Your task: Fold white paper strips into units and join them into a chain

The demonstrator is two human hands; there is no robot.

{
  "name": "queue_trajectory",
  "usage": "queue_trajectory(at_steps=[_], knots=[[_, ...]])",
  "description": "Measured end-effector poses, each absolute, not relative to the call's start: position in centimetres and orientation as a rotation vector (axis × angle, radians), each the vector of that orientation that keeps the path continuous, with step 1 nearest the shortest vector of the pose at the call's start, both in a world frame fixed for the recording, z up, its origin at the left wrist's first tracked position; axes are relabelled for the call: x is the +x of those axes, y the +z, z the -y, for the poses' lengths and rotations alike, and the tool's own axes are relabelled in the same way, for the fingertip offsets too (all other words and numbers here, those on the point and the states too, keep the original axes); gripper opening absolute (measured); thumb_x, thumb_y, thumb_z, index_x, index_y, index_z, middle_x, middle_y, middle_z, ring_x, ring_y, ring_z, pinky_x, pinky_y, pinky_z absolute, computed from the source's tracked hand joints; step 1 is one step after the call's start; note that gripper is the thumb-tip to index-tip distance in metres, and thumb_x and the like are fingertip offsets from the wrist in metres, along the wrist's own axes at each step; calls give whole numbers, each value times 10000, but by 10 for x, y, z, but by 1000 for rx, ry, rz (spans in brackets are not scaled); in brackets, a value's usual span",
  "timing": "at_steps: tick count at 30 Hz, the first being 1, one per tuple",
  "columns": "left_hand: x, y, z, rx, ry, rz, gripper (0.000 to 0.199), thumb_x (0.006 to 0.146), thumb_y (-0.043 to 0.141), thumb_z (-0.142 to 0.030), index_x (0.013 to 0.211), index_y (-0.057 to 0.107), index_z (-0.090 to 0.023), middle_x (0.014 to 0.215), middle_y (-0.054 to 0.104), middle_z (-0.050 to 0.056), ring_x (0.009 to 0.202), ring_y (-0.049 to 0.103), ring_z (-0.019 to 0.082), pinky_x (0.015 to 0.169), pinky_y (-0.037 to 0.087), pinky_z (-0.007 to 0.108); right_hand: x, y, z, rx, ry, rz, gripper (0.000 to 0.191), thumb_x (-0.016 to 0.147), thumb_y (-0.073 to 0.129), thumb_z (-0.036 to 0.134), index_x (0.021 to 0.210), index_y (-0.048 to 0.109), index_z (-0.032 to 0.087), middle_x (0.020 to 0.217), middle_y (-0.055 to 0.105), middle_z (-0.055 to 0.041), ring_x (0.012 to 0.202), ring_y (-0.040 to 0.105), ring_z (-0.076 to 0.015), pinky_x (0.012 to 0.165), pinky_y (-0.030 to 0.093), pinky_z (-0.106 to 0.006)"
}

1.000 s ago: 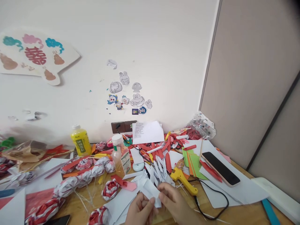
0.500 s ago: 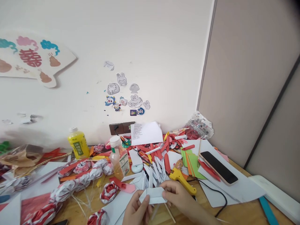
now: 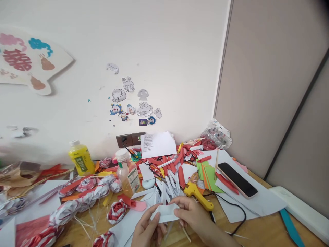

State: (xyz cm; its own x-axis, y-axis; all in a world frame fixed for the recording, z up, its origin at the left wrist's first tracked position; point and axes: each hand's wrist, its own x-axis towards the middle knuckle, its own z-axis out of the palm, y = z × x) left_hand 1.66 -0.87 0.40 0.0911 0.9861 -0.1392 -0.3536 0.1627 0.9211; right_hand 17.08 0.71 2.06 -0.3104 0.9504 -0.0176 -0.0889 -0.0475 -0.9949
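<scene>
Messy wooden table [image 3: 269,233]: left hand [image 3: 146,226] and right hand [image 3: 191,213] pinch folded white paper [image 3: 166,214] beside yellow plastic glue gun [image 3: 199,196], probably steadying creases.

Two bare hands pinch close together, low in front of the person.
From here I can see the left hand [image 3: 147,228] angled up and inward, its thumb [image 3: 155,220] pointing upward on the near side, the index finger reaching along the far side and the lower fingers [image 3: 161,229] curled underneath. The right hand [image 3: 190,212] sits slightly higher, thumb and index finger closed in a pinch, knuckles bent; its other fingers are partly hidden. The right forearm [image 3: 218,235] slopes away toward the person's right. The two thumbs stand apart, both tips turned inward.
</scene>
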Motion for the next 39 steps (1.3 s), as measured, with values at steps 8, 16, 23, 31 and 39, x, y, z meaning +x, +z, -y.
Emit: queue_trajectory(at_steps=[8,16,23,31,39], knots=[[16,9,7,887,1216,-1019,375,559,700,-439,768,628,-135,392,613,-9,284,413,49,332,259,148,169,23,-7,-975,1522,1277,198,626,522,198,810,569,144,540,458,57,403,367,-52,429,328,-184],[15,10,9,766,1242,-975,367,562,715,-377,819,612,-136,439,643,12,329,470,82,355,321,169,166,26,-5,-973,1451,1203,183,621,525,222,772,570,129,545,490,38,427,402,-71,433,301,-195],[19,13,12,1051,1085,-1083,319,611,639,-467,539,562,-166,359,583,-26,322,484,99,371,343,189,177,29,-11,-1022,1469,1231,166,644,509,183,780,587,129,523,487,44,419,407,-66,424,305,-185],[15,5,5,893,1152,-1077,473,512,713,-455,828,653,-108,360,598,-15,304,486,115,350,366,212,176,14,-15,-998,1414,1369,232,736,523,326,841,547,121,456,490,54,390,437,-75,404,335,-180],[18,17,11,732,1235,-1022,378,531,736,-338,826,652,-116,356,607,-6,275,471,83,319,341,169,175,19,-12,-914,1460,1244,242,719,560,306,870,557,117,475,545,36,390,470,-81,395,352,-179]])
